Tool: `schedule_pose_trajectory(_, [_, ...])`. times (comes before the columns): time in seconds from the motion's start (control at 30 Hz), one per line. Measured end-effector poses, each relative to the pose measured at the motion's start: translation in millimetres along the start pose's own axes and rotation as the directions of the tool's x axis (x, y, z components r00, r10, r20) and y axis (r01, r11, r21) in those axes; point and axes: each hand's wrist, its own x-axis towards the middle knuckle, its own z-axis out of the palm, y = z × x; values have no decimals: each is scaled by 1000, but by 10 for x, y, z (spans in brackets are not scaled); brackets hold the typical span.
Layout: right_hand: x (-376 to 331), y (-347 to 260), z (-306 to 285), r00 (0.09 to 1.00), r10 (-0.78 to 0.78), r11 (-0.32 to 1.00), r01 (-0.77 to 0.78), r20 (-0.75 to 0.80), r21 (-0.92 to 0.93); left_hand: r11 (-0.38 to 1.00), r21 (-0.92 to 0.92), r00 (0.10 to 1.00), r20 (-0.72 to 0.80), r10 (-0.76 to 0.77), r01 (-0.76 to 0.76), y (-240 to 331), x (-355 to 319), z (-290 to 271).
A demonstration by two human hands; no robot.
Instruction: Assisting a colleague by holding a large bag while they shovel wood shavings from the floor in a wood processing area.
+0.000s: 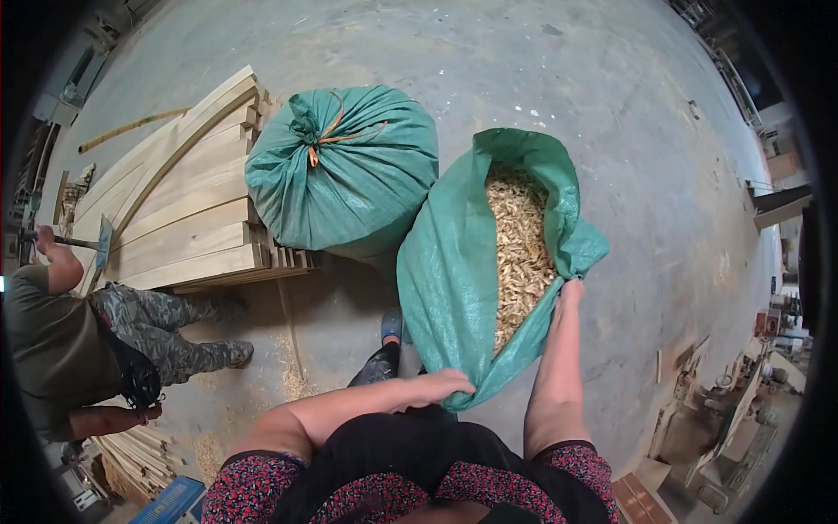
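Green woven-plastic sack, open-mouthed and slightly shiny point(445, 271), rests on the grey concrete floor point(672, 175) toward 3 o'clock of view centre, filled with pale, curled wood shavings point(522, 253). Bare left hand point(445, 385): grip closed on gathered cloth at the mouth's 7 o'clock. Bare right hand point(570, 294): grip closed on the bunched rim at 4 o'clock.

Handling (judged): cloth thin, limp, somewhat slippery, tough rather than fragile; shavings light and springy, though the full bulk probably has some weight and slumps. Best hold: a thick fold of rim in each fist; on the smooth, bulging side, fingers likely slide.

At its 10 o'clock: round, stuffed green woven-plastic sack point(367, 192) tied with orange cord point(325, 140); its knotted neck looks the natural handle.
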Motion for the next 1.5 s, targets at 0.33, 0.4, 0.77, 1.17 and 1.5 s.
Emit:
schedule_pose_trajectory(0.33, [-713, 293, -393, 994, -62, 979, 78, 92, -188, 976, 145, 619, -785, 12, 165, 104, 772, -1515])
schedule_pose_trajectory(0.4, [-742, 374, -259, 959, -217, 913, 265, 182, -309, 976, -21, 622, -768, -156, 219, -192, 953, -1741])
schedule_pose_trajectory(0.77, [-1004, 965, -205, 908, -417, 362, 212, 46, -908, 989, 20, 656, -750, -81, 145, -878, 1802, -1813])
schedule_pose_trajectory(1.17, [-710, 1975, 508, 930, -356, 115, 139, 90, -984, 516, -326, 604, -543, 583, -792, -1934, 2430, -2649])
schedule_pose_trajectory(1.5, [-902, 1383, 446, 911, -411, 830, 365, -21, -421, 882, 182, 714, -526, 462, -436, -1768, 2013, -2532])
